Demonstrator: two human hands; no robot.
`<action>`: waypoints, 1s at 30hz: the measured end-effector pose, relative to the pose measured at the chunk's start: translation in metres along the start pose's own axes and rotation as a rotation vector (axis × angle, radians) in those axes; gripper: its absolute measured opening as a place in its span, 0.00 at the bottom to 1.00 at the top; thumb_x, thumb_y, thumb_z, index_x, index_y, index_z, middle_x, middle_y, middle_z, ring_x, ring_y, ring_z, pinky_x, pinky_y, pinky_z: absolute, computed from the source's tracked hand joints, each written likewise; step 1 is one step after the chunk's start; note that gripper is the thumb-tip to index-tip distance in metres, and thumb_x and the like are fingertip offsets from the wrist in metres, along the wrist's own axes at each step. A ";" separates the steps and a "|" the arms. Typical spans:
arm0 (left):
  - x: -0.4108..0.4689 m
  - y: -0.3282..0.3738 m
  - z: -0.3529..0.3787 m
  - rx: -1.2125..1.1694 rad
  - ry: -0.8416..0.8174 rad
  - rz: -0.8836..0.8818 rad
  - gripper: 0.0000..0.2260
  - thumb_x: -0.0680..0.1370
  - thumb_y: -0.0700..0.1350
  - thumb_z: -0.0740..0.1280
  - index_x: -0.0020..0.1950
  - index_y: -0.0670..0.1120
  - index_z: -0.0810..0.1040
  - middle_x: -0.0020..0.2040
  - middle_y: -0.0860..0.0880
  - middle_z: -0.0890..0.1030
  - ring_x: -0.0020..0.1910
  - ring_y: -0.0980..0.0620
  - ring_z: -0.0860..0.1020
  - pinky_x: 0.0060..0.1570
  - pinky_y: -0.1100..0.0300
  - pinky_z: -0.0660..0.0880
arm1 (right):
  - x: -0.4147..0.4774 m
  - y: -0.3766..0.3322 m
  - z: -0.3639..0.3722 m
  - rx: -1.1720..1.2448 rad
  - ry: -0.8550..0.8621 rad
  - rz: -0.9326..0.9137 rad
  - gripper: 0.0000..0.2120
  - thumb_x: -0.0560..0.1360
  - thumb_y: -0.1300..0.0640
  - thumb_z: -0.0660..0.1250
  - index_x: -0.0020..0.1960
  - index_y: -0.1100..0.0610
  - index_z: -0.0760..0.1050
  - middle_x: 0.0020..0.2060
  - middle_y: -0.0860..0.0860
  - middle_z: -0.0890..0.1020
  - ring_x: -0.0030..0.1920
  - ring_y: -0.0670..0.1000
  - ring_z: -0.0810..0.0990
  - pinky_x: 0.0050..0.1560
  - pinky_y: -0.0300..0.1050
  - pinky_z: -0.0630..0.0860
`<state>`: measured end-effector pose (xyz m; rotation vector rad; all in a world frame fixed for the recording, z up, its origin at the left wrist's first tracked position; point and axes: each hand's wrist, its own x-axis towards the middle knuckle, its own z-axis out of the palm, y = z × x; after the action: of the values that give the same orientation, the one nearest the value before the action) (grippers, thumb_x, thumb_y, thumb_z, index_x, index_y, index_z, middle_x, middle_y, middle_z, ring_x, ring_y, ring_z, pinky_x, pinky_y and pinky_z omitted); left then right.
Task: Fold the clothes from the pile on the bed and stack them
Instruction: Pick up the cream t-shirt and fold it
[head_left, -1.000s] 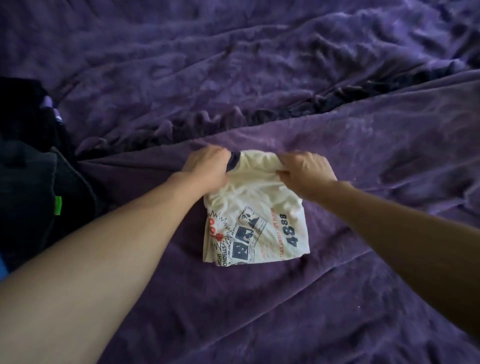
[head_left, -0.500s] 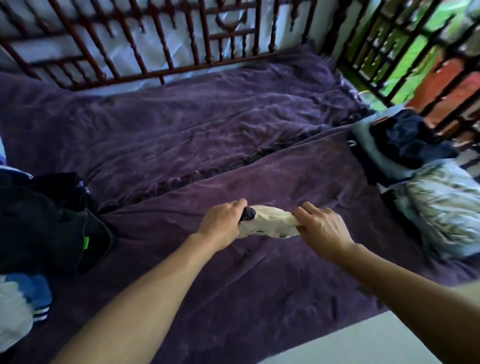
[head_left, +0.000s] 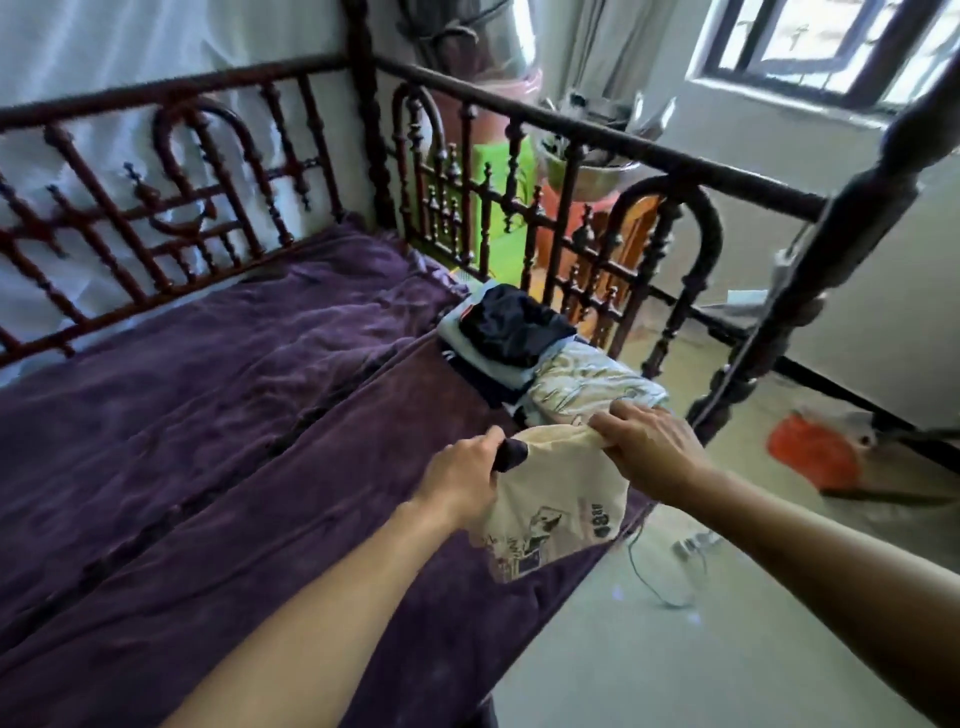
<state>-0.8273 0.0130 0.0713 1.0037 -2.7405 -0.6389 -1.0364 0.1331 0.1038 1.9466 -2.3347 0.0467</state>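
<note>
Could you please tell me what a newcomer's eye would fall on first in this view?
The cream T-shirt with its printed graphic draws the eye first, held off the bed in mid-frame by the left hand and right hand. Just beyond it, at the bed's right edge beside the dark carved bed frame, sits a stack of clothes with a dark garment on top. The rumpled purple bedspread fills the left half.

The folded shirt (head_left: 563, 493) now airborne, beside the stack (head_left: 587, 382)
</note>
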 end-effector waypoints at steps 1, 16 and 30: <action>0.016 0.013 0.005 -0.016 -0.008 0.027 0.11 0.73 0.39 0.62 0.47 0.50 0.61 0.49 0.44 0.80 0.48 0.36 0.78 0.37 0.53 0.64 | 0.001 0.018 -0.002 -0.019 -0.005 0.030 0.13 0.78 0.50 0.61 0.61 0.48 0.74 0.51 0.50 0.78 0.51 0.56 0.79 0.47 0.47 0.71; 0.215 0.101 0.096 -0.465 -0.211 -0.084 0.13 0.73 0.38 0.62 0.58 0.45 0.71 0.53 0.44 0.80 0.55 0.43 0.77 0.56 0.51 0.73 | 0.112 0.219 0.001 -0.190 -0.286 0.164 0.10 0.78 0.51 0.59 0.57 0.44 0.74 0.48 0.45 0.77 0.55 0.48 0.77 0.50 0.45 0.71; 0.356 0.027 0.171 0.022 -0.160 -0.432 0.22 0.75 0.33 0.58 0.67 0.47 0.62 0.58 0.44 0.78 0.55 0.43 0.77 0.52 0.49 0.74 | 0.316 0.274 0.187 -0.058 -0.442 -0.194 0.16 0.78 0.60 0.58 0.64 0.52 0.69 0.60 0.51 0.76 0.60 0.55 0.75 0.53 0.50 0.73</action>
<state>-1.1638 -0.1401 -0.0712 1.6380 -2.6788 -0.7795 -1.3722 -0.1430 -0.0402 2.3367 -2.3301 -0.5095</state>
